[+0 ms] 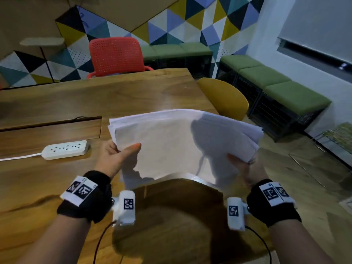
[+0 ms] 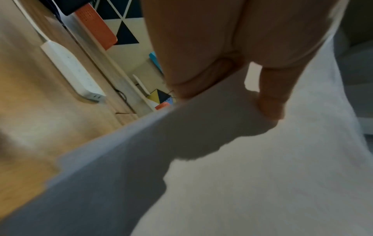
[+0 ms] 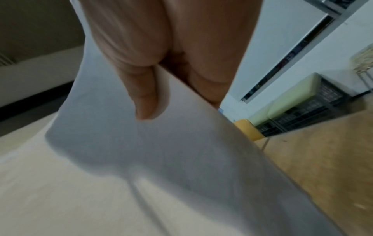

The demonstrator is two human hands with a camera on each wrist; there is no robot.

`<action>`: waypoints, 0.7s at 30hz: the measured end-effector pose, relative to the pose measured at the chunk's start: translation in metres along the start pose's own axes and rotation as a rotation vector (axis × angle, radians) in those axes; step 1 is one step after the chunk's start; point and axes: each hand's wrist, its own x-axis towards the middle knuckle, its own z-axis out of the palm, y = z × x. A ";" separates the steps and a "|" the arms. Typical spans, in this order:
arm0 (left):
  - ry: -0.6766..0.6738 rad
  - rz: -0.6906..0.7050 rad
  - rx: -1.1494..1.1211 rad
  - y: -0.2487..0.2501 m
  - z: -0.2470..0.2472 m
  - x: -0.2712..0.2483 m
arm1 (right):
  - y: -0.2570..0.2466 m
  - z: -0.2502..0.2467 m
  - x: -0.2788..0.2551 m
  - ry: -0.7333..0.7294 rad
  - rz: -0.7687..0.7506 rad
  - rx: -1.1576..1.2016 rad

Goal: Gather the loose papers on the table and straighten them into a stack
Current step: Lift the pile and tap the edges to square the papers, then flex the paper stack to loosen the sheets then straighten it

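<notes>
Both hands grasp a thick sheaf of blank white paper sheets [image 1: 171, 145], lifted off the brown wooden surface [image 1: 57, 103] and tilted so the top sheet faces the head camera. Left hand [image 1: 116, 157] grips the sheaf's left edge, thumb flat on the top sheet, fingers behind (left wrist view shows the thumb [image 2: 270, 102] pressed on the sheaf [image 2: 262, 175]). Right hand [image 1: 242, 166] grips the sheaf's right edge near its lower corner, thumb on top; right wrist view shows the thumb [image 3: 147, 99] on the sheet face [image 3: 161, 159] and fingers wrapped behind. Sheaf edges are uneven, with sheets fanned slightly at the upper left corner and along the right side. A white rectangular power strip [image 1: 64, 149] with a white cord lies on the surface left of the sheaf, well apart from it. A red perforated plastic chair [image 1: 116, 56] stands beyond the sheaf at the surface's far edge; a yellow rounded chair back [image 1: 226, 98] sits just beyond the sheaf's right corner. Green cushioned benches [image 1: 276, 82] line the wall further right of the sheaf. Black wrist straps carry white tag markers on both forearms.
</notes>
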 end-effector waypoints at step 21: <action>0.358 -0.107 -0.159 -0.004 0.011 -0.027 | -0.020 0.020 -0.010 0.370 0.092 0.150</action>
